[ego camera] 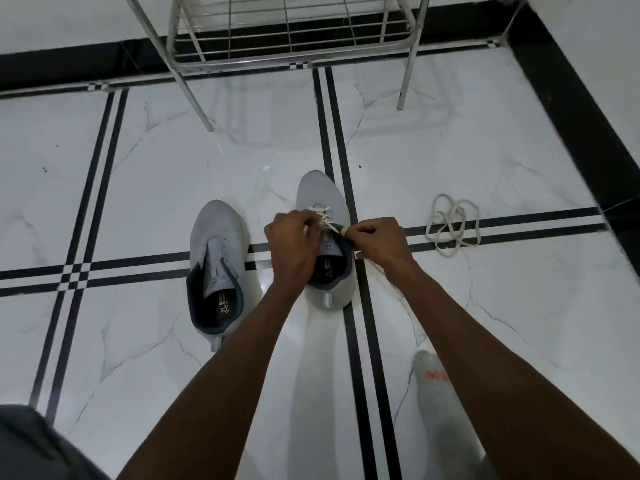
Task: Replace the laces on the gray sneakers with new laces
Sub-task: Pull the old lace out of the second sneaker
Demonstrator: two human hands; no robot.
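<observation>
step: threading lace (pixel 323 216) up right sneaker (pixel 323 237) on floor | left hand (pixel 291 247) fingers pinch lace at eyelets | right hand (pixel 379 242) fingers clamp lace end | tip: keep lace flat, even tension | left sneaker (pixel 216 268) unlaced | spare lace (pixel 452 225) far right

Open floor (pixel 156 174) lies ahead; loose lace (pixel 452 225) sits right, rack legs (pixel 194 81) stand beyond.

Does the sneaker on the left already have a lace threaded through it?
No, the left sneaker shows bare eyelets, while both hands work a white lace on the right sneaker.
</observation>
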